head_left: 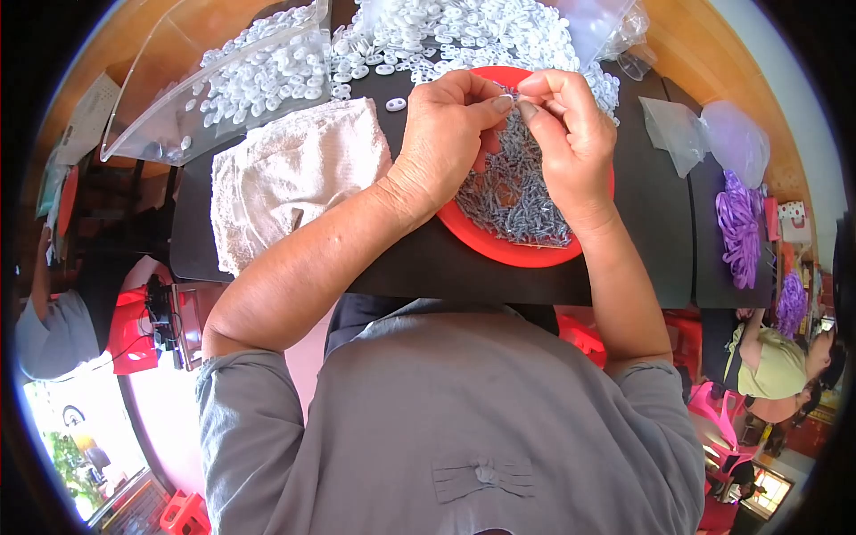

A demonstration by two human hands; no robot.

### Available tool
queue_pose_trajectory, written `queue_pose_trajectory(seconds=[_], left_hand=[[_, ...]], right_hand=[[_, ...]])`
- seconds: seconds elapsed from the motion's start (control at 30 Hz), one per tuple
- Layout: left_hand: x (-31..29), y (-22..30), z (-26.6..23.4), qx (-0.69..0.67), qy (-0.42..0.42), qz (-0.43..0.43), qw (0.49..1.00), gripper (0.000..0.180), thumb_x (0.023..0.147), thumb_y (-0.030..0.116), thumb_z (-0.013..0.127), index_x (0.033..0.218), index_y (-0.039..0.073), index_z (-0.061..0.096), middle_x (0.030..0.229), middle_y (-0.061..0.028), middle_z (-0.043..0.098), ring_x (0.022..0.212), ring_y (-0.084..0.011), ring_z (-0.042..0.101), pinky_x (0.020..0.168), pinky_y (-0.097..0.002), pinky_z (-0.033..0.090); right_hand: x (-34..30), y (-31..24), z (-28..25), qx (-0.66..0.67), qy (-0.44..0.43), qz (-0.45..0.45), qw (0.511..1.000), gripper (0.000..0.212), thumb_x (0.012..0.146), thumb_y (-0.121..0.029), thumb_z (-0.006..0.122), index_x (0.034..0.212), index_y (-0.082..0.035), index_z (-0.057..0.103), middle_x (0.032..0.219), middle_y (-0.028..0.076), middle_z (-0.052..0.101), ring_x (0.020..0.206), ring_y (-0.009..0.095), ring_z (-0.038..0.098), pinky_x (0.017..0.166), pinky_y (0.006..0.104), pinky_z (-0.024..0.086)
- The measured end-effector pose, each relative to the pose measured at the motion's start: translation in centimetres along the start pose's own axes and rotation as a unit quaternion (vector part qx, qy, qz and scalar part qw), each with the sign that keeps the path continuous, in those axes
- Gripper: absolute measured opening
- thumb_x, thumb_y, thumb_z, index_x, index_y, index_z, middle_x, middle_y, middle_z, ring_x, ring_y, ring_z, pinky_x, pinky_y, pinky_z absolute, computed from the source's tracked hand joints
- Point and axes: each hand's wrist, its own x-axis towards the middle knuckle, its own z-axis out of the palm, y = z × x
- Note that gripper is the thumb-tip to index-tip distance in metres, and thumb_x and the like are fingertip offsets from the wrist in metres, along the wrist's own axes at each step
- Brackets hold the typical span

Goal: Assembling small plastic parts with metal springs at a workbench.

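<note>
Above a red basin (526,256), my two hands meet fingertip to fingertip. My left hand (446,134) is closed in a pinch on a small white plastic piece (506,98), mostly covered by the fingers. Thumb and forefinger of my right hand (575,147) press together right beside it; whatever they hold is too small to make out. The basin is full of small, thin grey screw-like pieces (508,196). One white oval piece with two holes (396,104) lies apart on the dark table, left of my left hand.
White oval pieces (464,31) are heaped at the back, more inside a clear plastic bin (147,111) at left. A folded pale cloth (299,174) lies by my left forearm. Clear bags (673,134) and purple straps (738,232) are at right. Another person (769,361) is at far right.
</note>
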Motion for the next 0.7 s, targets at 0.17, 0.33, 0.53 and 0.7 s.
queue_pose_trajectory(seconds=[0.17, 0.33, 0.53, 0.7], left_hand=[[0.0, -0.1, 0.2, 0.001, -0.005, -0.013, 1.000, 0.009, 0.090, 0.008, 0.062, 0.090, -0.001, 0.060, 0.071, -0.0035, 0.059, 0.055, -0.0091, 0.053, 0.044, -0.0221, 0.039], [-0.1, -0.4, 0.2, 0.031, 0.003, -0.018, 0.999, 0.010, 0.090, 0.008, 0.062, 0.091, -0.001, 0.059, 0.071, -0.0037, 0.059, 0.056, -0.0093, 0.053, 0.044, -0.0222, 0.039], [-0.3, -0.7, 0.6, 0.020, 0.038, 0.000, 0.999, 0.008, 0.088, 0.007, 0.062, 0.086, -0.001, 0.061, 0.068, -0.0033, 0.059, 0.054, -0.0080, 0.054, 0.042, -0.0225, 0.041], [0.0, -0.5, 0.1, 0.003, 0.006, -0.010, 1.000, 0.012, 0.091, 0.009, 0.061, 0.091, -0.002, 0.060, 0.072, -0.0049, 0.060, 0.055, -0.0101, 0.053, 0.042, -0.0222, 0.038]], right_hand=[[-0.1, 0.2, -0.3, 0.013, -0.002, -0.008, 1.000, 0.015, 0.086, 0.009, 0.058, 0.099, 0.001, 0.058, 0.089, 0.002, 0.064, 0.079, 0.007, 0.060, 0.073, 0.0216, 0.049], [-0.4, -0.3, 0.2, -0.030, -0.004, -0.031, 0.999, 0.016, 0.084, 0.013, 0.055, 0.094, 0.000, 0.056, 0.083, 0.001, 0.062, 0.075, 0.006, 0.058, 0.066, 0.0217, 0.047], [-0.6, 0.1, 0.7, -0.042, 0.002, -0.052, 0.998, 0.018, 0.083, 0.015, 0.053, 0.091, -0.001, 0.055, 0.082, 0.001, 0.062, 0.070, 0.005, 0.056, 0.064, 0.0204, 0.046], [-0.5, -0.2, 0.5, 0.020, 0.008, 0.016, 1.000, 0.015, 0.085, 0.012, 0.056, 0.093, -0.001, 0.057, 0.084, 0.000, 0.062, 0.073, 0.005, 0.056, 0.064, 0.0201, 0.046]])
